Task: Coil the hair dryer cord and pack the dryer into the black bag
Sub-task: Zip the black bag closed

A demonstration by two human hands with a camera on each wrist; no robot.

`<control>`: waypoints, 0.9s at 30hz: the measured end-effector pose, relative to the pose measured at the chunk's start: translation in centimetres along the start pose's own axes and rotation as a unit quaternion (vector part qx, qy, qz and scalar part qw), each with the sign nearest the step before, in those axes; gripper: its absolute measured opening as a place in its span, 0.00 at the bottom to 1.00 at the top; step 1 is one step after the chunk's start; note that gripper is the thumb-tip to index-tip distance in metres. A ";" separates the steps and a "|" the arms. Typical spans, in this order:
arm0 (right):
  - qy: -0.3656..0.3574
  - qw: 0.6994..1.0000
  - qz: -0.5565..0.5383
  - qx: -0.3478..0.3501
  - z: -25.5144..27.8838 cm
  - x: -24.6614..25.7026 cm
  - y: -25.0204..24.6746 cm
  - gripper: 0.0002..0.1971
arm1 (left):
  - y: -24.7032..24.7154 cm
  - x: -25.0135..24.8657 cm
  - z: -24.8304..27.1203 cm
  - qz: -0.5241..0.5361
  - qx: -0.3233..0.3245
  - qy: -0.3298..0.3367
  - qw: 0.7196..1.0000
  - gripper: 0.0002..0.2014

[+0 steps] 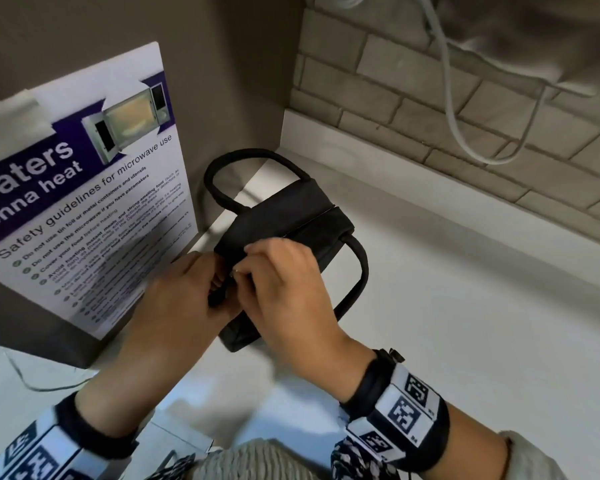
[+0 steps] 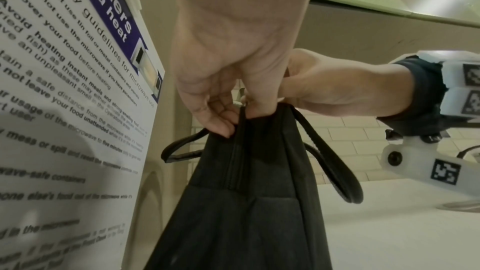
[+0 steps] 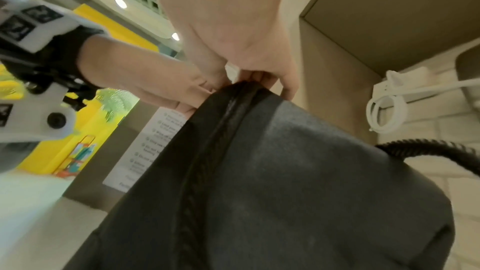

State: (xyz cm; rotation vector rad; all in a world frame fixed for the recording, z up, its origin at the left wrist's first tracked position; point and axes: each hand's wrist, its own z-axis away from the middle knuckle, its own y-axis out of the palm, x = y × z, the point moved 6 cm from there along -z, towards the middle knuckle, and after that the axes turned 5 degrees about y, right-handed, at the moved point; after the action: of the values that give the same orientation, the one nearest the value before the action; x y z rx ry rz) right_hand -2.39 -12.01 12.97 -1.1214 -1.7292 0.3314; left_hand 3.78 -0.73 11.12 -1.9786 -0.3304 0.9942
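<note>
Both hands meet at the near end of the soft black fabric bag (image 1: 284, 223), and the grip sits right on its zipper line. The left hand (image 1: 184, 289) has its fingertips (image 2: 221, 128) pinched on the cloth at the end of the zipper seam (image 2: 237, 163); the right hand (image 1: 284, 271) is curled over the same corner from the other side, its fingers (image 3: 262, 78) bunched on the top of the seam. Whether either holds the zip pull itself cannot be told, since the fingers cover it.

Away from the grip, the zipper runs closed along the top of the bag, and its two padded loop handles (image 1: 236, 164) flop out to either side. The hair dryer and its cord are not visible anywhere; judging by the full, rounded sides of the bag, they are probably already inside.

The bag rests on a pale countertop (image 1: 465, 306). To the left of the hands stands a printed microwave safety poster (image 1: 84, 202) on a grey panel; beyond the bag is a tiled wall with a white cable (image 1: 458, 116) hanging in a loop.

The step in hand looks like the last one: closing the zipper at its end. The next move calls for one hand to brace the cloth while the other draws the pull fully home, then both let go.
</note>
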 end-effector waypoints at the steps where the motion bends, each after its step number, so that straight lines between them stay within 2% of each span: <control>1: -0.015 1.000 0.014 -0.013 -0.2 0.2 -0.4 0.03 | -0.2 -0.2 -0.2 -0.001 -0.001 0.011 1.000 0.14; 3: -0.041 0.998 0.034 -0.024 -0.8 0.4 -1.1 0.02 | -0.2 -0.4 -0.4 0.001 0.002 0.019 1.000 0.15; 6: -0.020 0.998 0.039 -0.052 -2.7 -1.0 -3.0 0.02 | -0.3 -0.6 -0.2 -0.020 0.001 0.009 1.000 0.10; 8: 0.037 0.996 0.041 -0.068 -4.9 -3.6 -4.8 0.02 | -0.3 -0.3 0.1 -0.019 0.001 0.010 1.000 0.09; 12: 0.191 0.980 0.028 -0.046 -8.6 -11.2 -6.4 0.04 | -0.1 0.7 0.2 0.010 0.016 0.019 1.000 0.13; 14: 0.276 0.960 -0.024 -0.029 -9.1 -14.9 -5.4 0.05 | -0.3 0.9 0.2 0.014 0.013 0.015 1.000 0.12; 18: 0.420 0.893 -0.161 -0.009 -8.3 -20.1 -2.4 0.08 | -0.1 0.9 0.5 0.004 0.007 0.009 1.000 0.12; 20: 0.459 0.863 -0.214 0.003 -7.5 -21.2 -1.1 0.08 | 0.0 1.0 0.7 -0.003 0.003 0.008 1.000 0.11; 22: 0.480 0.846 -0.229 0.029 -6.6 -21.5 0.3 0.12 | 0.1 1.0 0.8 -0.004 0.002 0.011 1.000 0.11; 24: 0.502 0.829 -0.241 0.052 -5.4 -21.8 1.4 0.10 | 0.3 1.0 0.7 -0.006 0.006 0.021 1.000 0.11; 27: 0.520 0.796 -0.303 0.061 -4.4 -21.7 2.2 0.14 | 0.5 1.0 0.7 -0.007 0.002 0.019 1.000 0.11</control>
State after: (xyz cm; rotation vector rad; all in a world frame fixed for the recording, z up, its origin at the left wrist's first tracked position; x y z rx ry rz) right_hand 3.86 -29.44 0.63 -0.4090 -0.9307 -0.5096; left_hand 3.81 -0.08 9.96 -1.9866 -0.3196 0.9468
